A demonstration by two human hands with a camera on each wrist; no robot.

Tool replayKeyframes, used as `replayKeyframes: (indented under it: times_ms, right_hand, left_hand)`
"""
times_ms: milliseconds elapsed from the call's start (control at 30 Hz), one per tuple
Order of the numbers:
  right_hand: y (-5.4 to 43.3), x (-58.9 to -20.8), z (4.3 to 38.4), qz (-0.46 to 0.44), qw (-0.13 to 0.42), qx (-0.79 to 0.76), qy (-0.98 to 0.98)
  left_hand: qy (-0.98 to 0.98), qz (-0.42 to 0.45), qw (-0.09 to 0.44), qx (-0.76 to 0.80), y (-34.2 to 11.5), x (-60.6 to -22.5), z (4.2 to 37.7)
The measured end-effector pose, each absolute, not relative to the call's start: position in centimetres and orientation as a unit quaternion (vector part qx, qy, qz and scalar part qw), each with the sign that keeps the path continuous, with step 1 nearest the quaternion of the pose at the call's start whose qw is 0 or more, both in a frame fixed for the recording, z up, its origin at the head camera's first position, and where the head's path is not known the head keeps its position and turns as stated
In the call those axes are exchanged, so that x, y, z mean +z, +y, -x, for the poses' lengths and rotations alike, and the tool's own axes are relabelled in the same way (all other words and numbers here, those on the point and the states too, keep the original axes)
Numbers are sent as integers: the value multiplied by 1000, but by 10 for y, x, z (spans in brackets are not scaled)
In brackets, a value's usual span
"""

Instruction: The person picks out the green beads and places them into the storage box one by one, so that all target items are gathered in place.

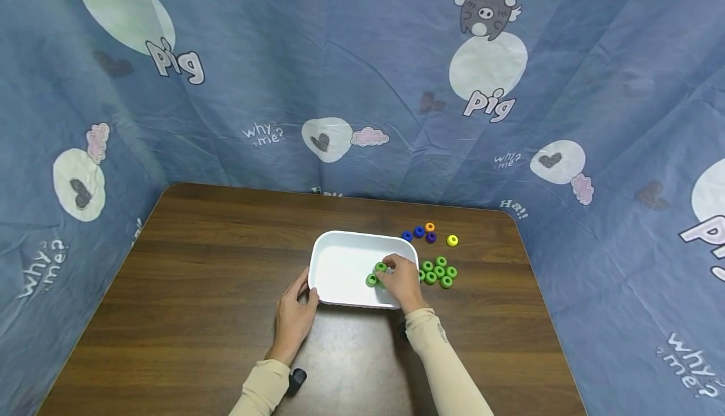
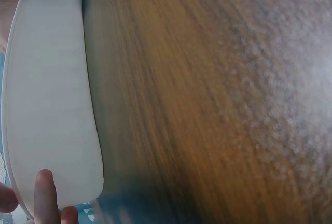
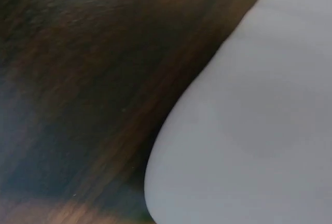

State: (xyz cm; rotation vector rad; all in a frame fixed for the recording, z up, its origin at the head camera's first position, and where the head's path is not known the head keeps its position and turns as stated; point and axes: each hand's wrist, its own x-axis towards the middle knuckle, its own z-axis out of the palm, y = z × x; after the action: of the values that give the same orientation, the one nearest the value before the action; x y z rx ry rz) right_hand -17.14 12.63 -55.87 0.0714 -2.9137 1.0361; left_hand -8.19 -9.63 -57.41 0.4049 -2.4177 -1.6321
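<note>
A white rectangular tray [image 1: 344, 270] sits on the table. My left hand [image 1: 294, 315] grips its near left corner, one digit lying along the outer wall in the left wrist view. Over the tray's right half, my right hand [image 1: 404, 282] pinches a green ring-shaped bead [image 1: 381, 267] between thumb and fingers. Another green bead [image 1: 371, 280] lies inside the tray beside it, and a bit more green shows partly hidden under the thumb. The right wrist view shows only the tray's wall [image 3: 249, 115] and the table; the fingers are out of sight there.
Right of the tray, several green beads [image 1: 439, 272] lie grouped close to its wall. Behind them are blue beads [image 1: 419, 232], a dark purple bead [image 1: 431, 238], an orange bead [image 1: 430, 227] and a yellow bead [image 1: 452, 240]. A blue printed curtain [image 1: 362, 76] hangs behind the wooden table [image 1: 215, 265].
</note>
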Motion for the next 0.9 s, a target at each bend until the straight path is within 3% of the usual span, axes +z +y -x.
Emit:
replayKeyframes:
  times_ms: [233, 900]
  right_hand:
    - [125, -555, 176, 12, -10, 340, -940]
    - [122, -559, 179, -6, -16, 308, -951]
  left_hand:
    - [-818, -139, 98, -549, -96, -572, 82]
    - [-817, -142, 96, -551, -96, -573, 82]
